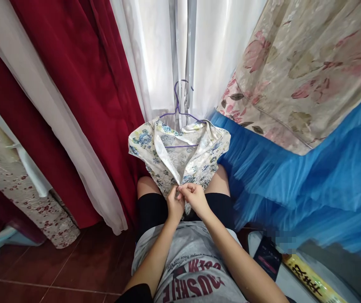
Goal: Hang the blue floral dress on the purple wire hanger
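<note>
A cream garment with blue flowers point(145, 141) hangs on a purple wire hanger point(177, 110) and lies over my thighs. Its V-shaped front opening narrows down to where my hands meet. My left hand point(175, 203) is closed with its fingertips pinching the garment's front edge. Just beside it, my right hand point(193, 197) also pinches the edge at the bottom of the V. The fingertips of both hands nearly touch. Whatever fastener may lie between them is too small to make out. The garment's lower part is partly hidden behind my hands.
Red fabric point(82, 84) and pale cloth hang at the left. White curtains point(212, 50) hang ahead. To the right are a flowered cloth point(293, 84) and blue tulle point(281, 181). A dark phone-like object point(267, 256) and a yellow packet point(312, 280) lie at lower right.
</note>
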`<state>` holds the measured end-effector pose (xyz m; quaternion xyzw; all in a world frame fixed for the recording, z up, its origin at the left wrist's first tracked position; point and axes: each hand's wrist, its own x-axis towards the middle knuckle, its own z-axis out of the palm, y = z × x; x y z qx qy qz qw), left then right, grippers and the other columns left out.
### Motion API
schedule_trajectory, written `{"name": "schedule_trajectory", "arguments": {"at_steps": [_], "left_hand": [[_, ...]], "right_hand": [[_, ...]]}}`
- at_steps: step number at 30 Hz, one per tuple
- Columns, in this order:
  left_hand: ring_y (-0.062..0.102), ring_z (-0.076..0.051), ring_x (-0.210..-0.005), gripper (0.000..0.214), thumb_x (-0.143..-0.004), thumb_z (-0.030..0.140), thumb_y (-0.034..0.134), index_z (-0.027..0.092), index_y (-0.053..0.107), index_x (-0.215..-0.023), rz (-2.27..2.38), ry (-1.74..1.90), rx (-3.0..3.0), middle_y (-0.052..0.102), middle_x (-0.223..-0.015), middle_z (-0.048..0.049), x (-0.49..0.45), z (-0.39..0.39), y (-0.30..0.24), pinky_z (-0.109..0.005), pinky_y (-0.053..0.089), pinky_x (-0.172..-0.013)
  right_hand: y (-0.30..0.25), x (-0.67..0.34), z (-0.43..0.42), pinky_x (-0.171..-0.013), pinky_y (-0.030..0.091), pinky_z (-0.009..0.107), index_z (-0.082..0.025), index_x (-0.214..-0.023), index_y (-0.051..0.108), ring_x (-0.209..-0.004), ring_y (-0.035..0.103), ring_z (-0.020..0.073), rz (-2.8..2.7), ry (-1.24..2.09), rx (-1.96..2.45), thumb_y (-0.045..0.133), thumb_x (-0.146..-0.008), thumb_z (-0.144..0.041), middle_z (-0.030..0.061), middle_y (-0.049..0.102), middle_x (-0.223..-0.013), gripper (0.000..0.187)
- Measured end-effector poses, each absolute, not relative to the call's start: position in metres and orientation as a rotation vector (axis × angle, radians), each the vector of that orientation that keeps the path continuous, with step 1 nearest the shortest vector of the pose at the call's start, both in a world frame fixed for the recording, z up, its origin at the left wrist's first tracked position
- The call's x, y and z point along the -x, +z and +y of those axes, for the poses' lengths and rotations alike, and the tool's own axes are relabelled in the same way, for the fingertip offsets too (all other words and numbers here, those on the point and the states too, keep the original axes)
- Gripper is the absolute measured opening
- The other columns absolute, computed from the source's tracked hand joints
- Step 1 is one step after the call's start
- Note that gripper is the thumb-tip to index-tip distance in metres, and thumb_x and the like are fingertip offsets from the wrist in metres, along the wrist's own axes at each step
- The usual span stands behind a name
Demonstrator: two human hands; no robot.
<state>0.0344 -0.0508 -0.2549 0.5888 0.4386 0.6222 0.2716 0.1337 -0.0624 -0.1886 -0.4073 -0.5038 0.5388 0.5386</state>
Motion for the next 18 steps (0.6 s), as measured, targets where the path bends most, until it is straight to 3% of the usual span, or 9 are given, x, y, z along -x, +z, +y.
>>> {"name": "schedule_trajectory", "arguments": {"at_steps": [4, 12, 15, 18], "left_hand": [[0.064, -0.02, -0.08, 0.011, -0.089, 0.018, 0.058, 0.02, 0.068, -0.084, 1.17, 1.634, -1.829, 0.066, -0.084, -0.0048, -0.03, -0.047, -0.254, -0.031, 0.05, -0.078], [0.066, -0.02, -0.08, 0.021, -0.089, 0.012, 0.054, 0.023, 0.07, -0.081, 1.264, 1.394, -2.08, 0.067, -0.082, -0.0046, -0.017, -0.05, -0.264, -0.031, 0.05, -0.075], [0.068, -0.022, -0.081, 0.018, -0.09, 0.016, 0.058, 0.023, 0.072, -0.082, 1.246, 1.3, -2.103, 0.07, -0.084, -0.0061, -0.014, -0.046, -0.268, -0.032, 0.052, -0.076], [0.071, -0.025, -0.092, 0.011, -0.088, 0.022, 0.067, 0.024, 0.076, -0.095, 1.154, 1.391, -2.057, 0.075, -0.096, -0.0084, -0.008, -0.037, -0.25, -0.036, 0.055, -0.086]], "right_hand": [[-0.151, -0.145, -0.043, -0.043, 0.028, 0.025, -0.015, -0.063, 0.066, -0.042, 0.035, 0.0082, -1.122, 1.217, 0.926, 0.072, -0.075, -0.04, 0.0033, 0.065, -0.053, 0.028], [-0.016, -0.141, 0.021, -0.041, 0.023, 0.023, -0.013, -0.065, 0.067, -0.041, 0.032, 0.0043, -1.069, 1.053, 0.716, 0.072, -0.073, -0.032, 0.001, 0.064, -0.057, 0.021], [-0.011, -0.133, 0.019, -0.041, 0.023, 0.022, -0.014, -0.071, 0.067, -0.041, 0.033, 0.0046, -1.033, 1.056, 0.69, 0.073, -0.075, -0.036, -0.002, 0.06, -0.053, 0.023], [-0.029, -0.131, 0.008, -0.042, 0.026, 0.022, -0.016, -0.077, 0.066, -0.04, 0.036, 0.0065, -1.106, 1.026, 0.701, 0.069, -0.079, -0.04, -0.003, 0.059, -0.051, 0.024]]}}
